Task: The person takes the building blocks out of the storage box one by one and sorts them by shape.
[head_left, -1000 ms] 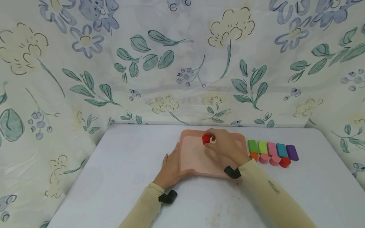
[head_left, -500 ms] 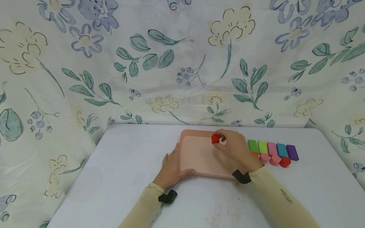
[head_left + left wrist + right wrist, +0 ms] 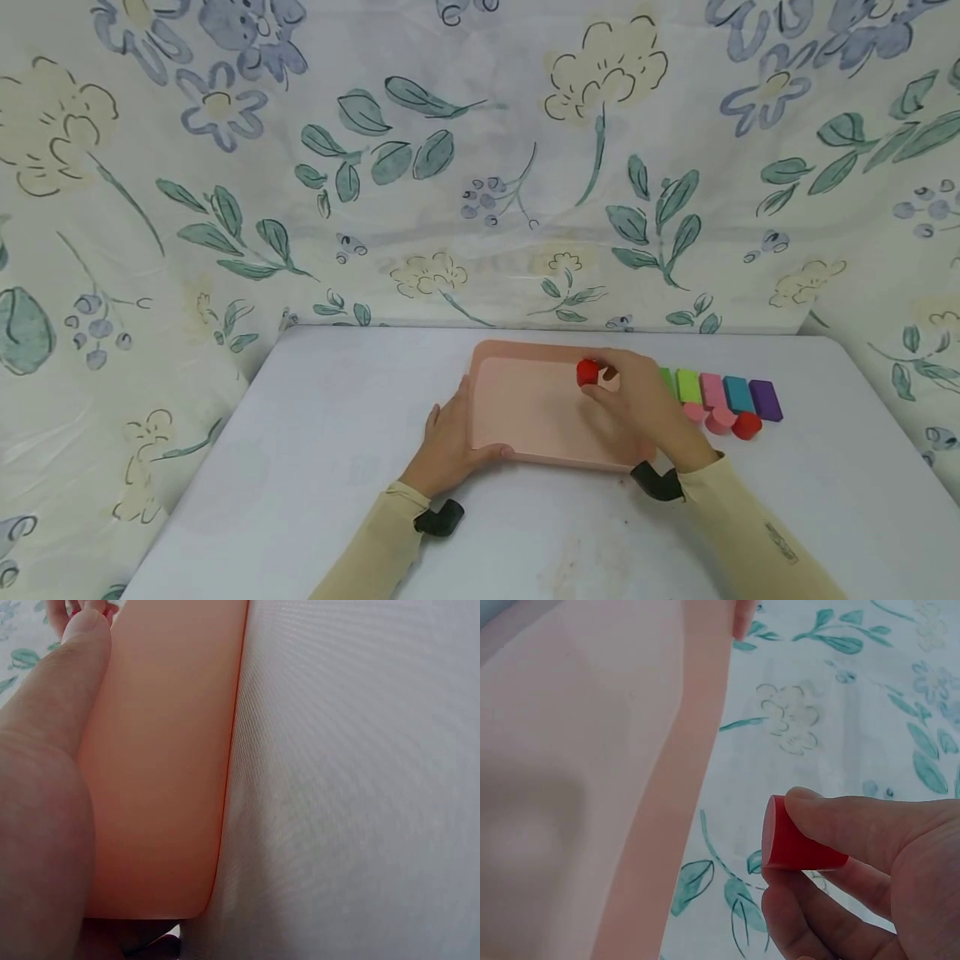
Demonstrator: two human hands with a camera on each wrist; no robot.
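A shallow peach-pink tray (image 3: pixel 525 417) lies on the white table. My left hand (image 3: pixel 446 443) holds its near left corner, fingers along the left side and thumb on the front rim. The left wrist view shows the thumb (image 3: pixel 56 697) lying against the tray wall (image 3: pixel 165 757). Above the tray's right half, my right hand (image 3: pixel 648 400) pinches a small red cylinder block (image 3: pixel 587 373) between thumb and fingertips. In the right wrist view the red block's (image 3: pixel 799 847) flat end points away from the palm, and the tray rim (image 3: pixel 652 817) runs beside it.
Right of the tray stands a back row of rectangular blocks: green, lime (image 3: pixel 687 386), pink (image 3: pixel 712 391), teal (image 3: pixel 739 395) and purple (image 3: pixel 766 400). In front are round pink blocks (image 3: pixel 720 420) and a red one (image 3: pixel 747 426). A flowered cloth (image 3: pixel 480 167) hangs behind the table.
My right hand has moved right across the tray with the red block, and its forearm now covers the orange block and part of the green one. The left hand keeps its place.
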